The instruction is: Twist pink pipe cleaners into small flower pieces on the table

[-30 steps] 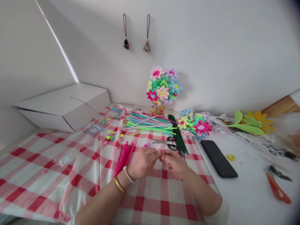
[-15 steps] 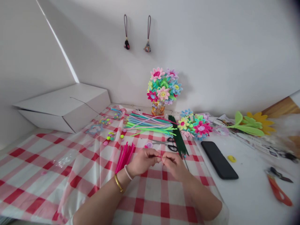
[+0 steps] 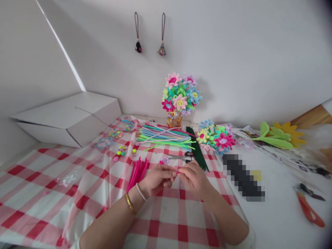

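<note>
Soft light is filling the scene, a bright streak (image 3: 62,48) is slanting down the left wall (image 3: 20,58), the flower bouquet (image 3: 180,93) is casting shadow (image 3: 205,92) rightward, clear plastic (image 3: 66,180) is glinting at left, pixel blocks are masking a dark patch (image 3: 242,178) at right, and black is rounding the right corners.

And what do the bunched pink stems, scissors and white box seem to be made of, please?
Pink stems: probably matte, fuzzy chenille, from their soft-looking edges. Scissors: smooth grey blades suggest metal; black handles look like plastic. White box: apparently matte cardboard, judging by its flat, creased panels.
</note>
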Demonstrator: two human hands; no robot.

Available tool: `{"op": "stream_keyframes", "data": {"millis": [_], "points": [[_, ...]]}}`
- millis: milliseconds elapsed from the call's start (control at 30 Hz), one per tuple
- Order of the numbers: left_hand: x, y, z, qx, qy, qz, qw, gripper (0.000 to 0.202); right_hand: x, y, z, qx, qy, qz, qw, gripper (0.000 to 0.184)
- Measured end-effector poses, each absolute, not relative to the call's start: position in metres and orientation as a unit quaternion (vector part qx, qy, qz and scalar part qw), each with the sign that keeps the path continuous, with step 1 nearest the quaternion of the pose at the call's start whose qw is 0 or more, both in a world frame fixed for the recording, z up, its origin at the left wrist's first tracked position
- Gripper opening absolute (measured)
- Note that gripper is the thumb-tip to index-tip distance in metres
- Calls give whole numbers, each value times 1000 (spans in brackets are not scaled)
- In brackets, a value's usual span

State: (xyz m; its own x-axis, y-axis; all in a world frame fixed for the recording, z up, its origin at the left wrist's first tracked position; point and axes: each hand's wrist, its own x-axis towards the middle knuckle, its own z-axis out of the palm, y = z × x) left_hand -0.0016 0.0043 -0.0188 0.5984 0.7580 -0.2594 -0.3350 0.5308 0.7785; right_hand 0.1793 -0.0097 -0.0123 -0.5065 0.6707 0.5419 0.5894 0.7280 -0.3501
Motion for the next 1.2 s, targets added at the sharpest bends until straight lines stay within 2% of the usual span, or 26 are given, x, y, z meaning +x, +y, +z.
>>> {"op": "stream_keyframes", "data": {"millis": [133,233,300,433,500,533,600,700,800,900,1000,1133,1200], "points": [[-4,5,-21,351,291,294,840,19,179,-12,-16,-348,-885,55,304,16],[-1,4,-23,433,321,311,783,22,175,-15,-17,-380,-847,156,338,20],[2,1,-22,544,343,365,673,20,170,-17,-18,-421,-780,268,378,22],[4,-6,-18,756,310,474,328,14,154,-19,-22,-438,-569,518,465,22],[4,-8,-18,780,295,490,254,15,150,-20,-23,-418,-490,589,488,23],[5,-8,-18,770,304,494,266,15,150,-20,-22,-414,-483,599,486,23],[6,-6,-19,702,345,488,388,14,155,-19,-18,-420,-547,563,456,24],[6,-1,-20,503,364,425,659,15,169,-14,-11,-421,-750,326,393,17],[3,2,-19,369,310,357,800,16,180,-9,-10,-373,-845,147,354,10],[0,3,-18,345,282,311,840,16,183,-9,-11,-337,-886,77,310,14],[-3,2,-17,348,282,269,853,16,180,-13,-11,-305,-902,83,294,17],[-4,2,-18,384,281,216,853,17,176,-19,-12,-295,-880,148,342,21],[-3,1,-18,438,290,247,815,18,173,-21,-16,-335,-838,210,376,24]]}}
